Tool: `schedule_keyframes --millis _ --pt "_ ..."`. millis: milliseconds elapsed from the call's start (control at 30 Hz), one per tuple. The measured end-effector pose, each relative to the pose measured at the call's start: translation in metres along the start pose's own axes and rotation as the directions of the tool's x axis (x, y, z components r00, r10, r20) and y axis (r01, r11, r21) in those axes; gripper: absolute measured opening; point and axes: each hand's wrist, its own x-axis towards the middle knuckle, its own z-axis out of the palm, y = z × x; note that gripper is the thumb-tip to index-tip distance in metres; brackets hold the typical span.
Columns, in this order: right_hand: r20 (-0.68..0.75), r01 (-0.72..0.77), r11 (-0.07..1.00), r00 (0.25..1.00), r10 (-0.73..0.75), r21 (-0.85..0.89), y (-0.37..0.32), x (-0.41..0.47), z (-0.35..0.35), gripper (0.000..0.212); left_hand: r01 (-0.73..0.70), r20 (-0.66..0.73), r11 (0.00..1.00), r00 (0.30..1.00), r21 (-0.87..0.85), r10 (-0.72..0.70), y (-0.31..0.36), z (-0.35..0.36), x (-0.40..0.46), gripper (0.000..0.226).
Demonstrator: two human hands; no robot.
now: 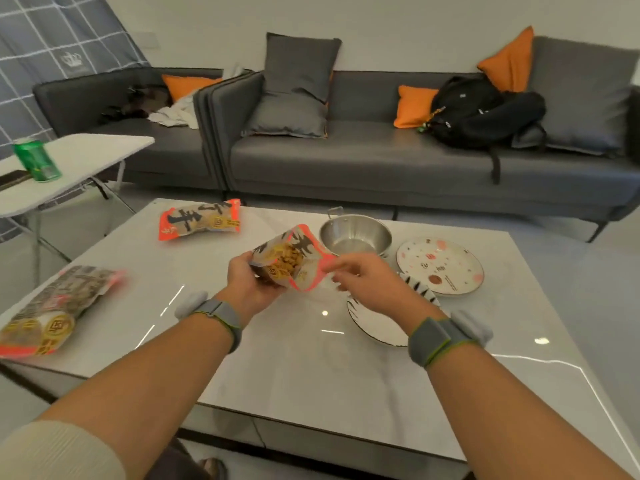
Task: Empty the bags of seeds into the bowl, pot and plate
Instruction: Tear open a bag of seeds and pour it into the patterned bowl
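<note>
Above the worktop, first seed bag gripped by left hand, mouth pinched by right hand, over empty bowl; pot, plate unfilled; two bags untouched.

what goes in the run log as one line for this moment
left hand: holds seed bag | right hand: pinches bag's edge | steel pot: empty | two bags on table: untouched
</note>
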Motion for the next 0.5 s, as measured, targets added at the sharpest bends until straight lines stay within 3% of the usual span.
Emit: schedule_keyframes --millis 167,300,400,500 --pt "-0.231 -0.251 0.952 0.951 0.208 -0.177 0.050 -0.008 -0.028 0.024 -0.082 0.002 0.991 0.997 0.110 0.082 -0.027 0.011 0.008 0.045" --pt "-0.382 -0.565 0.711 0.820 0.426 -0.419 0.079 -0.017 -0.042 0.037 -0.033 0.033 0.992 0.999 0.120 0.029 -0.038 0.013 0.026 0.050" --pt "-0.416 -0.719 0.576 0.695 0.587 -0.390 0.091 -0.025 -0.046 0.053 -0.037 0.068 0.993 0.997 0.116 0.029 -0.049 0.019 0.027 0.046" --pt "-0.336 -0.723 0.563 0.687 0.644 -0.400 0.104 -0.025 -0.048 0.040 -0.029 0.087 0.993 0.996 0.115 0.019 -0.052 0.020 0.028 0.046"
